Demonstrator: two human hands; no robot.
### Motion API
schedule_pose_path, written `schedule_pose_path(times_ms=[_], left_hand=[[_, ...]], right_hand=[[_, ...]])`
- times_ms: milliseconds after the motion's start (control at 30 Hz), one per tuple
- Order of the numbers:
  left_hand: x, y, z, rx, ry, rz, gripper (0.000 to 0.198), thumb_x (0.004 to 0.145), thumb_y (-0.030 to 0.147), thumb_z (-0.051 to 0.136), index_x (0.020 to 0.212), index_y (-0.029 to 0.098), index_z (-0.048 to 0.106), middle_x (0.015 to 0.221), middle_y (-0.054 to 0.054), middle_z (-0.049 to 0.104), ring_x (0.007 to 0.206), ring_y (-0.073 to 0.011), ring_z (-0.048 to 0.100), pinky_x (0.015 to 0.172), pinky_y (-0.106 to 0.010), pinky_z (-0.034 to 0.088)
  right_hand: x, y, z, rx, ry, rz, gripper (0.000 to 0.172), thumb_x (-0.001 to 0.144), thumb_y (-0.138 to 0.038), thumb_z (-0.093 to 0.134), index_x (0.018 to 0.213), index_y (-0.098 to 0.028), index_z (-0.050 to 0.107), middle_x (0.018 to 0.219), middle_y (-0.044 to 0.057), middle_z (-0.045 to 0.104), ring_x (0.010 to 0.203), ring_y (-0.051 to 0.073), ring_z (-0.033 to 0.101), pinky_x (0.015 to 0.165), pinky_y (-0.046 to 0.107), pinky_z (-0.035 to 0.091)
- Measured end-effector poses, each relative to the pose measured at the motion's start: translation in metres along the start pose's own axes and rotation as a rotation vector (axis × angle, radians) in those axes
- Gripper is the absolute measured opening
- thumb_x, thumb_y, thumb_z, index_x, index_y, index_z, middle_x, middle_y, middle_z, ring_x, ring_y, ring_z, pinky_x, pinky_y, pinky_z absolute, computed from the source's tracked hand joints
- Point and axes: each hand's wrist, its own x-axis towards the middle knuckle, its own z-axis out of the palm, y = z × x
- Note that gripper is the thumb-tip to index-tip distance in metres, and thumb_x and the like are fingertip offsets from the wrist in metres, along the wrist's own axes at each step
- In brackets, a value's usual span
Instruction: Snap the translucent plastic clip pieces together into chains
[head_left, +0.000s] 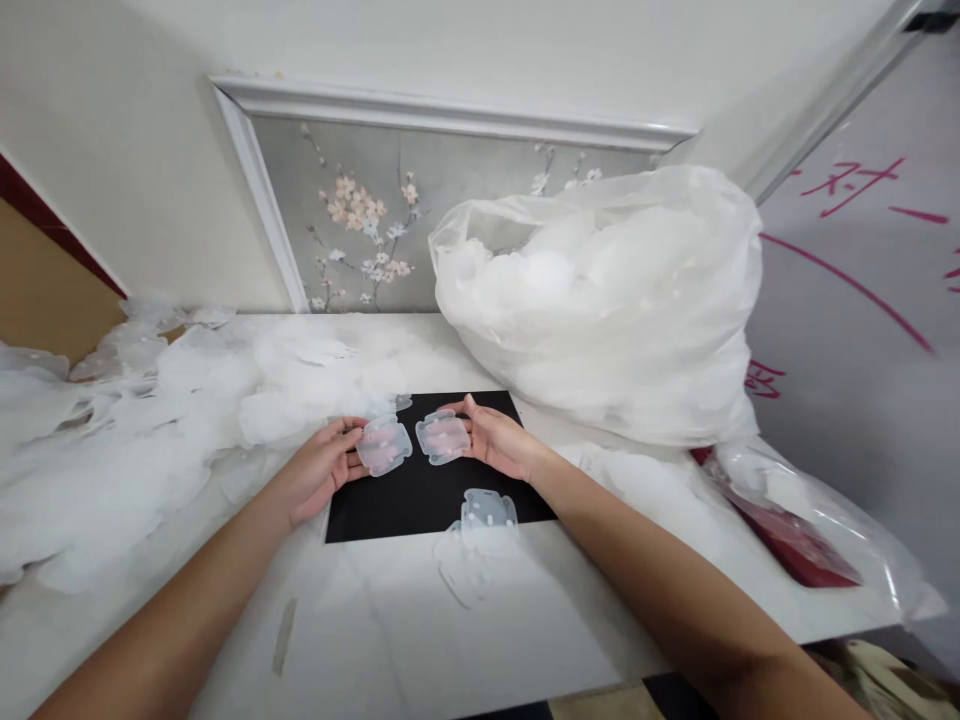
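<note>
Over a black mat [375, 512], my left hand [330, 465] grips a translucent plastic piece [385, 445] with rounded, notched edges by its left side. A matching translucent plastic piece [442, 438] is pinched by its right side in my right hand [499, 438]. The two pieces are apart, with a narrow gap of black between them, and fingers show faintly through both. Nearer to me, another clear piece [489, 508] lies across the mat's front edge, overlapping more pieces [465, 570] on the white table. Part of one more piece [403, 402] shows at the mat's back edge.
A large heap of translucent pieces [112, 450] covers the table's left side. At the back right stands a bulging clear plastic bag [600, 310] full of white pieces. A dark red object [814, 560] lies under clear plastic on the right. A framed flower panel [360, 230] is behind.
</note>
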Motion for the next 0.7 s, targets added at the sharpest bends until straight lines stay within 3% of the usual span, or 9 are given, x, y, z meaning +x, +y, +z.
schedule_pose_path(times_ms=[233,567,700], left_hand=[[0.0011,0.0013,0.0003,-0.024,-0.038,-0.047,0.024,0.096,0.029,0.049,0.108,0.015,0.063,0.107,-0.015,0.072,0.09,-0.0262,0.073,0.078,-0.04,0.059],[-0.0004,0.0026,0.0007,-0.051,-0.072,-0.077,0.03,0.097,0.038,0.045,0.107,0.015,0.062,0.107,-0.015,0.072,0.092,-0.0255,0.072,0.082,-0.04,0.057],[-0.002,0.0031,0.0024,-0.051,-0.082,-0.091,0.033,0.097,0.042,0.043,0.105,0.016,0.062,0.106,-0.015,0.072,0.09,-0.025,0.072,0.082,-0.04,0.056]], right_hand=[[0.0004,0.0026,-0.0032,-0.021,-0.015,0.003,0.042,0.095,-0.051,0.048,0.106,-0.014,0.066,0.099,0.012,0.074,0.087,0.02,0.071,0.085,0.039,0.056],[-0.0022,0.001,0.0015,-0.031,0.002,-0.002,0.039,0.094,-0.05,0.051,0.098,-0.014,0.066,0.09,0.01,0.075,0.083,0.019,0.072,0.08,0.036,0.057],[-0.0029,0.0027,0.0021,-0.045,0.007,-0.016,0.031,0.084,-0.045,0.069,0.095,-0.016,0.067,0.088,0.007,0.074,0.08,0.018,0.071,0.075,0.032,0.057]])
